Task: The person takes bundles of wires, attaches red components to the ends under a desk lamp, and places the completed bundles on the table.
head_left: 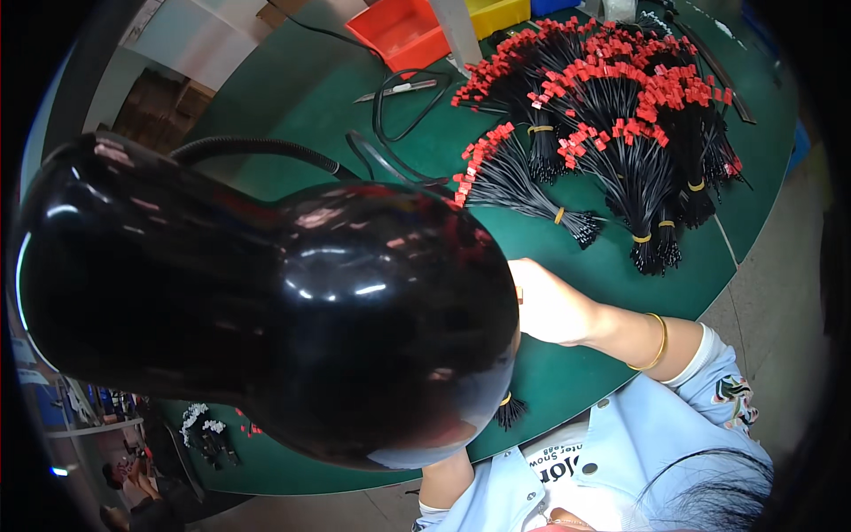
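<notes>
A big glossy black rounded body, like a hot-air blower (266, 293), hangs close to the camera and fills the left and middle of the view. My right hand (550, 310), with a gold bangle (658, 341) on the wrist, reaches left over the green table (301, 97); its fingers are hidden behind the black body. Only my left forearm (443, 483) shows at the bottom edge, and the hand itself is hidden. A small banded black wire bundle (510, 410) peeks out under the black body.
Several bundles of black wires with red tags and yellow bands (620, 133) lie fanned out at the back right. An orange bin (399, 31) and a yellow bin (496, 13) stand at the far edge. A loose black cable (403, 111) and a corrugated hose (257, 146) cross the table.
</notes>
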The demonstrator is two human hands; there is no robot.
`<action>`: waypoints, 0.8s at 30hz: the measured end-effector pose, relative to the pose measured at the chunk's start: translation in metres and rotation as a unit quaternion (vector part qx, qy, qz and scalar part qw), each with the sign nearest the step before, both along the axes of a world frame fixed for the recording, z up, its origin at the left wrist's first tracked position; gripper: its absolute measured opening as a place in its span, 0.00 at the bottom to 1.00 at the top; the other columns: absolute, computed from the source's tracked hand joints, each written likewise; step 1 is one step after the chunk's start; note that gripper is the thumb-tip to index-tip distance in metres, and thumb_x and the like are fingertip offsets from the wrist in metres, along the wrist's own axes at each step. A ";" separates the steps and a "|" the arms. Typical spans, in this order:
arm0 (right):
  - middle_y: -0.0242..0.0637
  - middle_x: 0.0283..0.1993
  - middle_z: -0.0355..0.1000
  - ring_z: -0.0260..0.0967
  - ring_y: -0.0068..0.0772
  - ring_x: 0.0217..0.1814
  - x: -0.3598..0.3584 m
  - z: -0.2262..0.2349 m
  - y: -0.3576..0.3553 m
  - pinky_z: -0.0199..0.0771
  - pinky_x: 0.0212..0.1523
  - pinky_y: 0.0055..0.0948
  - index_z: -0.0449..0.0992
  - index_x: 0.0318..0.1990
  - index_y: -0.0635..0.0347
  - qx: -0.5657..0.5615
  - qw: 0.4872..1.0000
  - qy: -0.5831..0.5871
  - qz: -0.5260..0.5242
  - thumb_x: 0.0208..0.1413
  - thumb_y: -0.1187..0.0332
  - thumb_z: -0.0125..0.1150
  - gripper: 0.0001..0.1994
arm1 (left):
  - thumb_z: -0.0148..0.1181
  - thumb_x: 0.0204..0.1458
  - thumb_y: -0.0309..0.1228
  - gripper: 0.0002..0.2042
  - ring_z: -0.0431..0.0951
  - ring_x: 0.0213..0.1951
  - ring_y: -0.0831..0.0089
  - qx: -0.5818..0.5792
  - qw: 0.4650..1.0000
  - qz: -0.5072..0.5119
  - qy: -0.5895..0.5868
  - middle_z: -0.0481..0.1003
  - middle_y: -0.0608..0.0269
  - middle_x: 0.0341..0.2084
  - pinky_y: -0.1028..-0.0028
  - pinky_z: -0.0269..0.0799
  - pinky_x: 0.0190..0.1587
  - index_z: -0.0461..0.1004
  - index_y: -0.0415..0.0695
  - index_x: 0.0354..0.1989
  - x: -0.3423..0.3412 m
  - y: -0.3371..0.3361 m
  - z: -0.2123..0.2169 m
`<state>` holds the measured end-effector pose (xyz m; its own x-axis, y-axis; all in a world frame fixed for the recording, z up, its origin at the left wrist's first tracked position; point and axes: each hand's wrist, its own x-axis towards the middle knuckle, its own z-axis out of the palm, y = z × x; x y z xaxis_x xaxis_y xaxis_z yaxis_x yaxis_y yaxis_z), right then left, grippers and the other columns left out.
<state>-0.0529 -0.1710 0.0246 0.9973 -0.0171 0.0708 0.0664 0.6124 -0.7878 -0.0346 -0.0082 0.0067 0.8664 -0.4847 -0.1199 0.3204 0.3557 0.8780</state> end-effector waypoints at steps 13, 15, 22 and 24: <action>0.33 0.26 0.68 0.65 0.18 0.27 0.001 -0.006 -0.002 0.65 0.30 0.18 0.70 0.33 0.64 -0.129 0.989 -0.068 -0.004 0.41 0.73 0.60 0.10 | 0.50 0.40 0.16 0.11 0.71 0.25 0.65 0.041 0.996 0.024 -0.076 0.68 0.52 0.24 0.69 0.69 0.29 0.63 0.31 0.35 -0.001 0.003 -0.002; 0.34 0.27 0.68 0.65 0.18 0.29 -0.002 -0.001 -0.004 0.65 0.33 0.19 0.70 0.33 0.64 -0.093 0.995 -0.026 0.027 0.40 0.72 0.61 0.11 | 0.50 0.40 0.16 0.11 0.71 0.25 0.65 0.042 0.996 0.021 -0.075 0.68 0.52 0.24 0.69 0.70 0.29 0.63 0.31 0.35 0.000 0.005 -0.002; 0.32 0.26 0.68 0.64 0.17 0.27 -0.002 -0.003 0.005 0.65 0.29 0.18 0.70 0.31 0.63 -0.192 0.975 -0.087 -0.070 0.42 0.72 0.59 0.08 | 0.50 0.39 0.13 0.12 0.71 0.30 0.71 0.127 0.979 0.059 -0.148 0.70 0.56 0.28 0.76 0.66 0.37 0.65 0.33 0.35 -0.004 0.005 -0.011; 0.32 0.25 0.68 0.64 0.16 0.26 -0.003 0.002 0.001 0.65 0.27 0.17 0.70 0.30 0.63 -0.192 0.979 -0.049 -0.052 0.43 0.72 0.58 0.07 | 0.51 0.39 0.14 0.12 0.71 0.31 0.71 0.154 0.975 0.056 -0.153 0.69 0.56 0.28 0.75 0.66 0.37 0.65 0.33 0.36 -0.004 0.005 -0.009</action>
